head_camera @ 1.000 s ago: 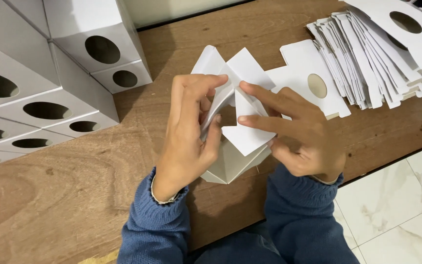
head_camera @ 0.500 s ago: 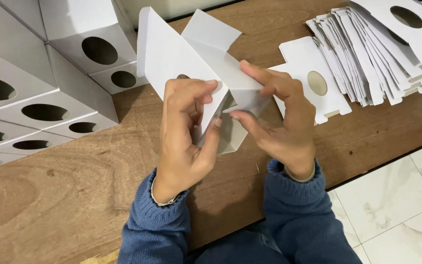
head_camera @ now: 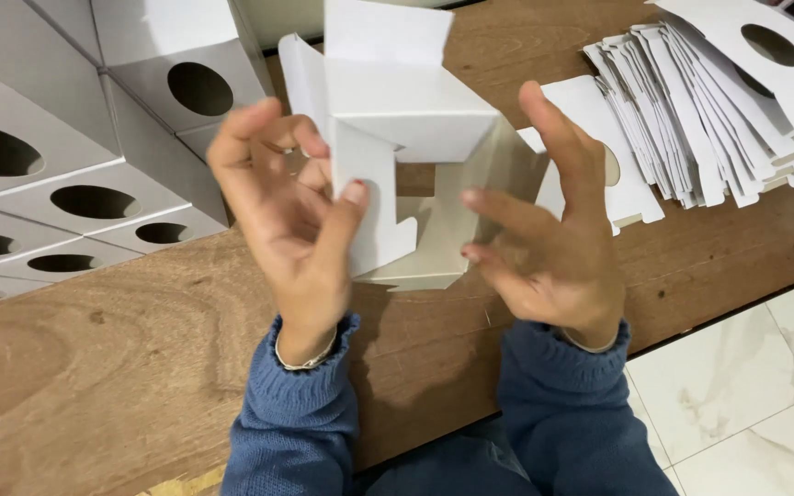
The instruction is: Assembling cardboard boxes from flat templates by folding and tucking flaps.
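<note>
Since half a second back, both hands have spread wider and the white carton (head_camera: 397,156) has opened from a flat fold into a square tube, flaps up. Left hand (head_camera: 291,216): grip loose, thumb and fingers on carton's left panel. Right hand (head_camera: 553,230): fingers apart, touching right side. Carton held above wooden table (head_camera: 94,367). Finished boxes (head_camera: 94,119) stacked left; flat blanks (head_camera: 719,101) fanned right.
</note>
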